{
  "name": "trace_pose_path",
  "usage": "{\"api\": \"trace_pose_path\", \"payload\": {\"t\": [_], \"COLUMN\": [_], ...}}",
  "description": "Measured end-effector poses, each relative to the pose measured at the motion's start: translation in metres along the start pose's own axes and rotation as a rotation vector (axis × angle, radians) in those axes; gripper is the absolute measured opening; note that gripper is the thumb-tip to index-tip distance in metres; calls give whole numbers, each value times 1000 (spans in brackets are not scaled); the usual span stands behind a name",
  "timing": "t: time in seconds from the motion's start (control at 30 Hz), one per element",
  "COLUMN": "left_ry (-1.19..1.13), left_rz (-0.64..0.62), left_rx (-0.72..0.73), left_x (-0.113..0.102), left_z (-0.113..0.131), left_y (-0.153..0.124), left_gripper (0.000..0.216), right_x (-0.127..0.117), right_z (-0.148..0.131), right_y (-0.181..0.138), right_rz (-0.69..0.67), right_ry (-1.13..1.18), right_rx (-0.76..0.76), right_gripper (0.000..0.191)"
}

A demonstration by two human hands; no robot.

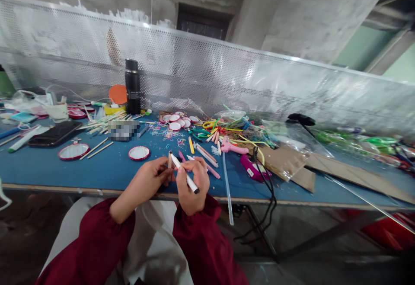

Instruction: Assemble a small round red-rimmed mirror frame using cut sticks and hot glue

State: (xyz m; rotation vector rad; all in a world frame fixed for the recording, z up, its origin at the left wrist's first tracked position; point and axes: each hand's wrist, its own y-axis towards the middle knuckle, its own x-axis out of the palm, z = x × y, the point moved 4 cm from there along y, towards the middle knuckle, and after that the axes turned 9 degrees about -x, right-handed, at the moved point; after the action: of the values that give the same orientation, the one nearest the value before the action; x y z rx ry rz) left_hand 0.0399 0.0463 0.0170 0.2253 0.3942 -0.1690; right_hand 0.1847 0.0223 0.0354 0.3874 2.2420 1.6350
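Observation:
Pinched in my right hand is a white marker with dark ends, its tip pointing up and away from me. My left hand is closed on a small tan stick with a dark top, held upright against the marker's tip end. Both hands meet above the table's front edge. Just beyond them lie a yellow pen and several pink pens. A round red-rimmed lid rests to the left of my fingers.
A blue table carries a black bottle, a dark phone, wooden sticks, a pink glue gun, a purple device and cardboard. A clear strip overhangs the front edge. A perforated metal panel stands behind.

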Motion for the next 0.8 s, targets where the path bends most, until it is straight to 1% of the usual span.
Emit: {"api": "trace_pose_path", "payload": {"t": [0.13, 0.4, 0.8], "left_ry": [4, -3, 20], "left_rz": [-3, 5, 10], "left_rx": [8, 3, 7], "left_x": [0, 0, 0], "left_z": [1, -2, 0], "left_y": [0, 0, -1], "left_gripper": [8, 8, 9], "right_x": [-1, -1, 0], "right_z": [0, 0, 0], "right_y": [0, -1, -1], "right_rz": [27, 38, 26], "right_ry": [-2, -6, -1], "right_rx": [-5, -16, -17], "right_gripper": [9, 8, 8]}}
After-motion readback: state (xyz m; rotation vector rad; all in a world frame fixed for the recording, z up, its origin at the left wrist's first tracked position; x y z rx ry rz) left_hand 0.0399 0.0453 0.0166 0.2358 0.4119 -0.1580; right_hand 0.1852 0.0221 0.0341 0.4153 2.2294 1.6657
